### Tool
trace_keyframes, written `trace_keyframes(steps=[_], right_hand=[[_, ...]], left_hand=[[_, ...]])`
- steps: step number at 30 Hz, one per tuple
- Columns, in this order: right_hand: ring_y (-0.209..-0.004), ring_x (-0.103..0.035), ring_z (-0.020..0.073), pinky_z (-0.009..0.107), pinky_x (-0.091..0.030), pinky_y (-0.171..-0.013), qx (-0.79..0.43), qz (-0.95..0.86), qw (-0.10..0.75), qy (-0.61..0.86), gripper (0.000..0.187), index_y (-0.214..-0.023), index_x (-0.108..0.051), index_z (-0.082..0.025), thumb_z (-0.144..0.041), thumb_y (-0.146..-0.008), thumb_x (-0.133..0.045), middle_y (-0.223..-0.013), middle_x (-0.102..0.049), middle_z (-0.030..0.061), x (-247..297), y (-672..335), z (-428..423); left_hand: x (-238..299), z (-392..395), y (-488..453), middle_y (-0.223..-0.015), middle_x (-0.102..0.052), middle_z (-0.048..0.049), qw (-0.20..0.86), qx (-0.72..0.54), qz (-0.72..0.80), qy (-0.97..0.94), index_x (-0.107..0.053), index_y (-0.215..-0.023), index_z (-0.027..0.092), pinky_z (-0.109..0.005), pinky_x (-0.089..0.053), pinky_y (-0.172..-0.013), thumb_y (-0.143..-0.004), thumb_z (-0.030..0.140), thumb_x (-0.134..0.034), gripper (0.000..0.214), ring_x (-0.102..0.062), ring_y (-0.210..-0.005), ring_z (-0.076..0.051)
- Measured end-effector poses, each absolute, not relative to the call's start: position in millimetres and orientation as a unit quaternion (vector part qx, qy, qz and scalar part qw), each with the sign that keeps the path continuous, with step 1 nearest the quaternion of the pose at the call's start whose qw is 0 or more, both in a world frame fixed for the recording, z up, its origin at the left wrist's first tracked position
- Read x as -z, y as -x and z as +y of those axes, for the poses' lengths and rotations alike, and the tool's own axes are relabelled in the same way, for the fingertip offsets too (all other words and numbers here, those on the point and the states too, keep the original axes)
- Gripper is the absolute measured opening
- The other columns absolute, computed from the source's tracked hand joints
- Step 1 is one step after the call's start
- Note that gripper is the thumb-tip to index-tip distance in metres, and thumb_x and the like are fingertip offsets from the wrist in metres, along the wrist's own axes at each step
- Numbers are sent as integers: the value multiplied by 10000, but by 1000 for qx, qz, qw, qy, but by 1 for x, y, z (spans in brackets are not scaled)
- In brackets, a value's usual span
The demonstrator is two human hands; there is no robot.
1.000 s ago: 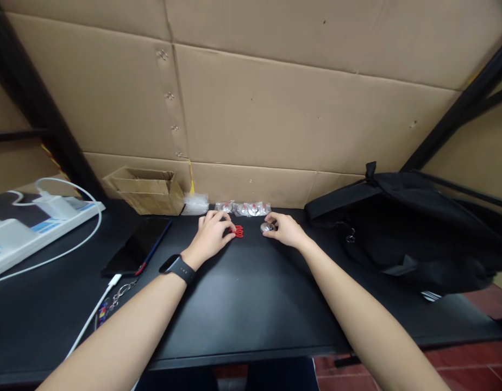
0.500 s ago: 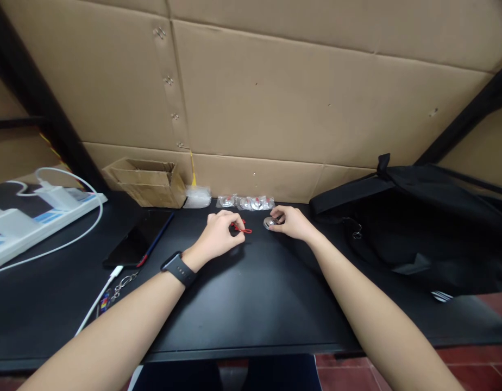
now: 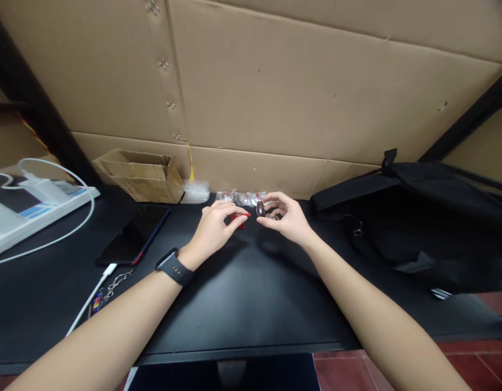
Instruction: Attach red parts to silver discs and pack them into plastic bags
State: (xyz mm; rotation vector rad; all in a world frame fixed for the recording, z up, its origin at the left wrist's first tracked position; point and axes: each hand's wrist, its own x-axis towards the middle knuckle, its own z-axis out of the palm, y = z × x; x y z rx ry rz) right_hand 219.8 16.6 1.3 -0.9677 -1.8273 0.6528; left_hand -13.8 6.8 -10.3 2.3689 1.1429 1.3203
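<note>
My left hand [image 3: 217,224] pinches a thin red cord [image 3: 246,214] between thumb and fingertips. Below those fingers, more red cord [image 3: 238,221] shows, partly hidden by the hand. My right hand [image 3: 288,218] grips a small round metal disc [image 3: 260,209] by its rim, tilted nearly upright. A short gap separates the disc from the red cord tip. Something silvery [image 3: 274,217] shows between the right fingers and the table; its shape is mostly hidden. Behind the hands lie several shiny round pieces in clear wrappers [image 3: 246,199].
A cardboard box [image 3: 147,179] and clear plastic bags [image 3: 195,192] stand along the back. To the left are a phone [image 3: 132,234], a key chain [image 3: 112,285] and a power strip [image 3: 43,209] with cables. A black bag [image 3: 422,233] covers the right side of the black table [image 3: 243,315].
My right hand has lifted the metal disc off the table and turned it upright, nearer the left hand. My left hand now holds the red cord pointing toward the disc.
</note>
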Motion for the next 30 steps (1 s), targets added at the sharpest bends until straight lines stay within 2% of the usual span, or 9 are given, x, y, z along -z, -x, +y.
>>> trace_keyframes(steps=[2,6,9,13,24,30], right_hand=[[-956,-677,200,300,-546,-718,-281,-734,504,358,496,-1126,-611,-242,-327,-706,-860,-1174,-684,64,-5,-210,8],[-1066,-665,226,320,-553,-772,-274,-739,515,338,503,-1152,-608,-260,-346,-728,-865,-1223,-672,73,-11,-198,-5],[-1101,-666,243,337,-560,-797,-268,-746,512,331,500,-1162,-618,-271,-363,-738,-867,-1232,-671,72,-13,-194,-11],[-1088,-678,260,373,-568,-830,-254,-762,498,328,490,-1165,-639,-274,-364,-743,-869,-1172,-696,69,-13,-191,-15],[-1147,-673,265,349,-560,-816,-271,-765,487,323,535,-1219,-600,-285,-340,-757,-863,-1249,-680,79,-9,-190,-14],[-1139,-682,257,342,-556,-826,-300,-753,492,317,551,-1198,-579,-274,-326,-739,-878,-1239,-689,87,-5,-189,-12]], left_hand=[[7,6,15,-995,-765,-25,89,-468,383,-791,-773,-939,253,-362,-467,-981,-945,353,-628,176,-654,-1017,-196],[2,-1,14,-1042,-756,-30,52,-452,420,-785,-777,-932,266,-414,-415,-1013,-947,358,-625,178,-626,-1122,-229],[1,-7,11,-1184,-700,-44,21,-431,434,-791,-774,-941,268,-443,-361,-1034,-948,341,-612,178,-578,-1198,-254],[3,-11,8,-1320,-595,-55,-4,-436,436,-787,-772,-949,276,-456,-367,-1017,-923,305,-625,152,-523,-1241,-281],[3,-9,10,-1317,-571,-57,13,-445,434,-783,-763,-948,279,-471,-392,-1049,-912,291,-630,138,-495,-1253,-286],[2,-11,10,-1279,-585,-73,-30,-432,427,-794,-772,-913,265,-469,-383,-1018,-905,269,-632,140,-493,-1249,-292]])
